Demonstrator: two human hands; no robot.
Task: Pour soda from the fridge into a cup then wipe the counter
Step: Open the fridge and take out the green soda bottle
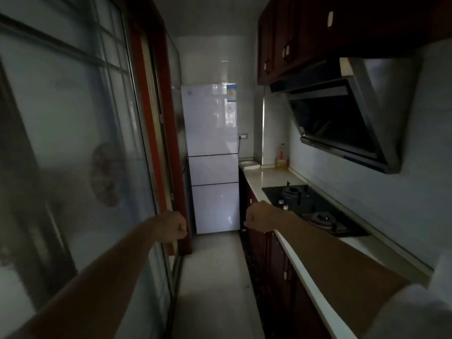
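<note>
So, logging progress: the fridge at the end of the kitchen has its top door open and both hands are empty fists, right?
Not quite. The head view shows the fridge with every door closed. The left hand and right hand are indeed empty fists.

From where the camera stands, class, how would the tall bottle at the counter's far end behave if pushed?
The bottle looks tall and narrow, so a high push would probably tip it. Yellow liquid seems to sit only in its lower part, so likely light.
</note>
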